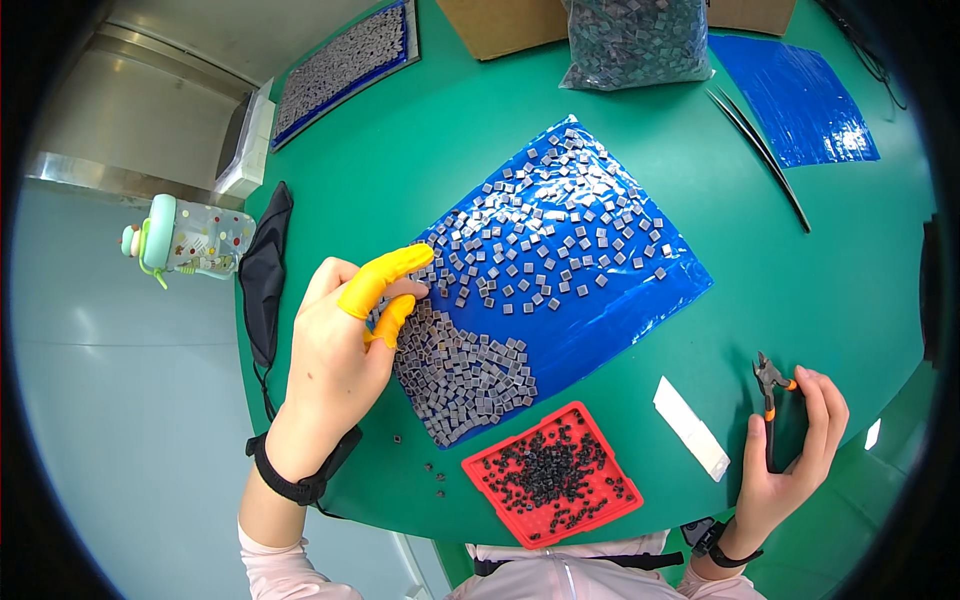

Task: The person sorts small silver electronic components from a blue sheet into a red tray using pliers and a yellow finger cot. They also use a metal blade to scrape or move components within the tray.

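Worn on the head, looking steeply down through a wide fisheye, centred on the blue sheet (580,335), from close above the green worktop (400,130).

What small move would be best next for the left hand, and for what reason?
Probably, the left hand should lift one of the grey pieces off the blue sheet: its yellow-covered fingertips are right by them, while the right hand holds the cutters. Whether it pinches one now is hard to tell.
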The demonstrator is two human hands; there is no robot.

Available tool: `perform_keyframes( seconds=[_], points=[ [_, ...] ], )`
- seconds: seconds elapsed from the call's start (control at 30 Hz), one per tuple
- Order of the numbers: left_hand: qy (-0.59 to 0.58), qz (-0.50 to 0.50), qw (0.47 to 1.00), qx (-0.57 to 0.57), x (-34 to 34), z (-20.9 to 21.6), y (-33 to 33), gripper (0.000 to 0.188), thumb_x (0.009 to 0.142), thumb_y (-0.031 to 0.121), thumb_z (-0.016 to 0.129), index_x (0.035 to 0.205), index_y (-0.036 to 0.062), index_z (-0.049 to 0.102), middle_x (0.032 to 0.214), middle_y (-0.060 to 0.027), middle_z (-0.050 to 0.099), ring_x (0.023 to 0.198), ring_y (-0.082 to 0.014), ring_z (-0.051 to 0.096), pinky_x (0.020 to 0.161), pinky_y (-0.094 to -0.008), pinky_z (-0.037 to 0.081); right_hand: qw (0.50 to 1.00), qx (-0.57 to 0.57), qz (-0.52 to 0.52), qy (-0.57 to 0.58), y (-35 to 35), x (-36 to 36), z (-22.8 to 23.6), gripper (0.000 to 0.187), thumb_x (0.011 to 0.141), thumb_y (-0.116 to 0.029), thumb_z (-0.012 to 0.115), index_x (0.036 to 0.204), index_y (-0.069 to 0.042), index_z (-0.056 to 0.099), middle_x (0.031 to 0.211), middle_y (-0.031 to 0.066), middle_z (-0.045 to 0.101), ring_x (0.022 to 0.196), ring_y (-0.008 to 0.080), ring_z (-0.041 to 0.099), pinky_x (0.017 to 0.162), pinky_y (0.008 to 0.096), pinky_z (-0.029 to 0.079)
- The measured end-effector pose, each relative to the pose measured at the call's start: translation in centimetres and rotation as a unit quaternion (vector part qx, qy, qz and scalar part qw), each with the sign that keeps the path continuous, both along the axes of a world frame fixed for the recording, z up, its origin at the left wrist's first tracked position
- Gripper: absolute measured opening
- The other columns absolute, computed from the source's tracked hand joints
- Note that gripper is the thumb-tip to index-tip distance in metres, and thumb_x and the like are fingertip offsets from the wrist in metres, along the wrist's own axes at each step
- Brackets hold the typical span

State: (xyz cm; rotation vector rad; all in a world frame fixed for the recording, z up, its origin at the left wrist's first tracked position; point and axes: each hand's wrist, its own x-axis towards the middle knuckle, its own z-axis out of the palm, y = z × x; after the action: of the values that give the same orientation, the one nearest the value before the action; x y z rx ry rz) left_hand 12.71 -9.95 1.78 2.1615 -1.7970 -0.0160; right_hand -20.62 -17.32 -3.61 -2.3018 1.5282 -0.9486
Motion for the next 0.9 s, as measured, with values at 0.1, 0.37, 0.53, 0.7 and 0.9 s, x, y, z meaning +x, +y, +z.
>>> perform_keyframes(
  seconds=[0.1, 0.37, 0.53, 0.7, 0.9],
  points=[
    [-0.008, 0.001, 1.0, -0.007, 0.18, -0.19, 0.1, 0.039, 0.069, -0.011, 0.065, 0.104, 0.0077, 0.067, 0.082, -0.0011, 0.061, 0.07, -0.0166, 0.052, 0.059, -0.0265, 0.042, 1.0, 0.0, 0.0, -0.003, 0.0, 0.1, 0.0, 0.053, 0.06, -0.003, 0.069, 0.113, -0.001, 0.059, 0.112, 0.0138, 0.054, 0.105, 0.0311, 0.053, 0.09, 0.0414, 0.044],
    [-0.001, 0.001, 1.0, -0.018, -0.1, 0.02, -0.1, 0.039, 0.068, -0.012, 0.065, 0.102, 0.0081, 0.069, 0.081, -0.0003, 0.059, 0.069, -0.014, 0.052, 0.056, -0.0248, 0.039, 1.0, 0.001, -0.003, -0.002, -0.05, 0.01, 0.13, 0.053, 0.061, -0.003, 0.069, 0.113, -0.001, 0.06, 0.112, 0.014, 0.054, 0.104, 0.031, 0.053, 0.09, 0.0414, 0.044],
    [-0.004, -0.009, 1.0, -0.017, 0.03, -0.16, 0.02, 0.04, 0.067, -0.012, 0.066, 0.1, 0.0087, 0.07, 0.08, -0.0015, 0.058, 0.068, -0.0144, 0.051, 0.055, -0.0251, 0.039, 1.0, 0.0, 0.001, -0.003, 0.01, 0.14, -0.04, 0.053, 0.06, -0.003, 0.069, 0.112, -0.001, 0.06, 0.112, 0.0142, 0.054, 0.104, 0.031, 0.053, 0.089, 0.0412, 0.045],
    [-0.02, -0.014, 0.999, -0.025, 0.1, 0.02, -0.04, 0.04, 0.067, -0.011, 0.066, 0.101, 0.009, 0.07, 0.08, -0.0021, 0.058, 0.067, -0.0153, 0.051, 0.054, -0.0259, 0.039, 1.0, 0.002, -0.002, -0.003, -0.05, 0.1, 0.22, 0.053, 0.061, -0.003, 0.069, 0.112, -0.001, 0.06, 0.112, 0.0142, 0.054, 0.104, 0.0312, 0.053, 0.089, 0.0413, 0.045],
    [-0.018, 0.009, 0.999, -0.032, 0.18, -0.27, 0.06, 0.038, 0.068, -0.009, 0.068, 0.102, 0.01, 0.071, 0.078, -0.0014, 0.059, 0.066, -0.0156, 0.049, 0.053, -0.0265, 0.038, 1.0, 0.003, 0.001, -0.005, -0.02, 0.12, 0.16, 0.052, 0.061, -0.003, 0.069, 0.113, -0.001, 0.06, 0.112, 0.0142, 0.054, 0.105, 0.0314, 0.053, 0.089, 0.0415, 0.045]
  ],
)
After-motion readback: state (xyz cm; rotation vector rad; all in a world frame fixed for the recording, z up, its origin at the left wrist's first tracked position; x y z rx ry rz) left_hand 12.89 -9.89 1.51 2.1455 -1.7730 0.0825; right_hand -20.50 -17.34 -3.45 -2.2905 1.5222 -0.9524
